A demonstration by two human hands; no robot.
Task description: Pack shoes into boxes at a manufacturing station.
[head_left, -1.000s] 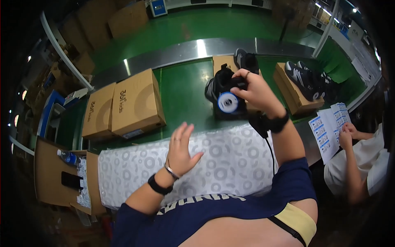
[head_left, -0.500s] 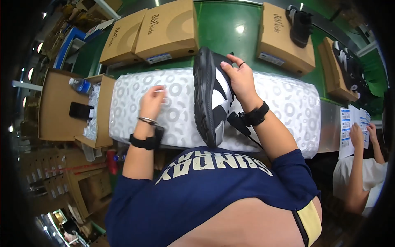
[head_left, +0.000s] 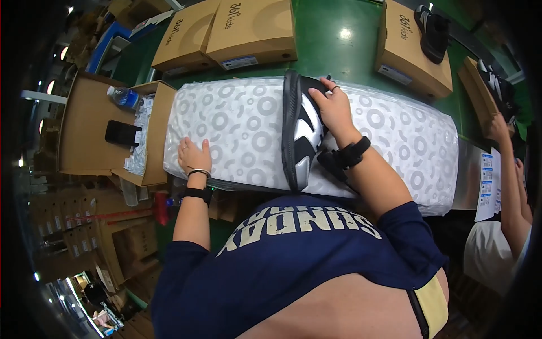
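A black sneaker with white and silver side panels point(head_left: 305, 135) stands on its side across the patterned wrapping-paper stack point(head_left: 243, 124), its thick black sole facing left. My right hand point(head_left: 337, 110) grips it by the heel or collar end, thumb on the upper; some fingers are hidden behind the shoe. Whether the sneaker rests on the stack or hovers just above it, I cannot tell. On the left end of the same stack lies my left hand point(head_left: 193, 156), fingers stretched out and holding nothing. A clear plastic film covers the white paper with its grey rings.
Left stands an open cardboard box point(head_left: 84, 130) with a water bottle point(head_left: 123, 97), a black phone point(head_left: 123, 133) and small white packets. Shoe boxes point(head_left: 251, 34) line the green table point(head_left: 339, 42); another point(head_left: 409, 62) carries a black shoe point(head_left: 433, 35). At right, a co-worker holds label sheets point(head_left: 486, 183).
My left hand has moved down and left onto the stack, its fingers straightening. My right hand keeps the sneaker, now turned slightly. The co-worker's hand has gone up from the sheets to a shoe box.
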